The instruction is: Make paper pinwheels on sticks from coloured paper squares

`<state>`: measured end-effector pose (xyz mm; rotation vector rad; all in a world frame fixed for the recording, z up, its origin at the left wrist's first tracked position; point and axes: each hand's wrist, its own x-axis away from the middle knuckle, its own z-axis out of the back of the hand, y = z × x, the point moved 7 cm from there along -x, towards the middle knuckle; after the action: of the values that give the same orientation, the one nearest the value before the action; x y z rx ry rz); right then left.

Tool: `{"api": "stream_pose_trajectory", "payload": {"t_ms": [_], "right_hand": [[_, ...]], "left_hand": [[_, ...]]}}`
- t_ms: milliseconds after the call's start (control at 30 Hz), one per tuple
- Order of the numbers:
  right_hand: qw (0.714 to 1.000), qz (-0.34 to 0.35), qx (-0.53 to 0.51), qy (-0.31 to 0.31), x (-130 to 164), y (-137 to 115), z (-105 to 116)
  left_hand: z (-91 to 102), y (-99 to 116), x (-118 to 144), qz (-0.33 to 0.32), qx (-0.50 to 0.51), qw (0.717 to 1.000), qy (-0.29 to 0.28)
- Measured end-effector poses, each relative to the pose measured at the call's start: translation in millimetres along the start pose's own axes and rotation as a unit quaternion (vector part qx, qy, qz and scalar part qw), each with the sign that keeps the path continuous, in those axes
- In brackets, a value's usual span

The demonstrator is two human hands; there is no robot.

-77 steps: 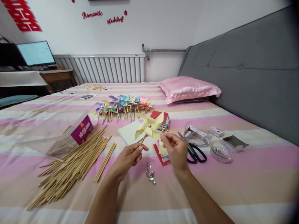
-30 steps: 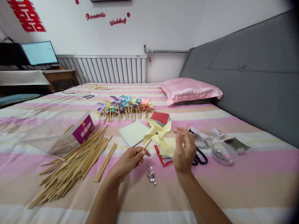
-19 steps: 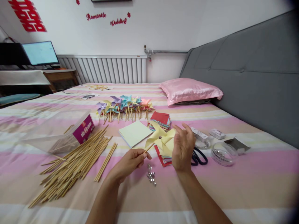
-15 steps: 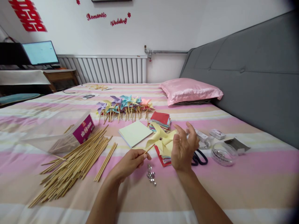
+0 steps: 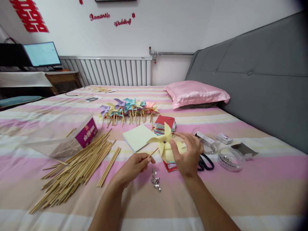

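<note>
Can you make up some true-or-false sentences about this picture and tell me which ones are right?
1. The left hand holds a wooden stick. True.
2. The pinwheel by the right hand is purple. False: that pinwheel is yellow.
3. Shiny silvery pieces lie between the two arms. True.
4. The pillow is green. False: the pillow is pink.
5. The clear box has a purple label. True.
</note>
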<state>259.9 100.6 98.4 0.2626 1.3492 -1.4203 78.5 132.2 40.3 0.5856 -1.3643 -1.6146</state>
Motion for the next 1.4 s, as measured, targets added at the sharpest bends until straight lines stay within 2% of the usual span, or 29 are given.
{"api": "stream_pose_trajectory", "payload": {"t_ms": [400,867,1000,1167,1267,1400], "right_hand": [[0.996,-0.028,-0.061,-0.051,1,8,-14],[0.971,-0.095,-0.162,-0.147,3,29,-32],[0.967,-0.1,-0.176,-0.157,4,32,-35],[0.973,-0.087,-0.177,-0.12,2,23,-26],[0.972,-0.083,-0.203,-0.081,-1,17,-17],[0.954,-0.152,-0.257,-0.008,1,26,-10]], "left_hand": [[-2.5,3,2,-0.001,-0.01,1.0,-0.01],[-1.3,-4,-2,-0.015,-0.034,0.999,-0.019],[-0.6,-5,-3,-0.027,-0.029,0.999,-0.02],[0.9,1,-1,-0.041,-0.022,0.999,-0.004],[5.8,4,-1,-0.042,0.004,0.999,0.033],[17.0,0,-1,-0.025,0.068,0.992,0.106]]}}
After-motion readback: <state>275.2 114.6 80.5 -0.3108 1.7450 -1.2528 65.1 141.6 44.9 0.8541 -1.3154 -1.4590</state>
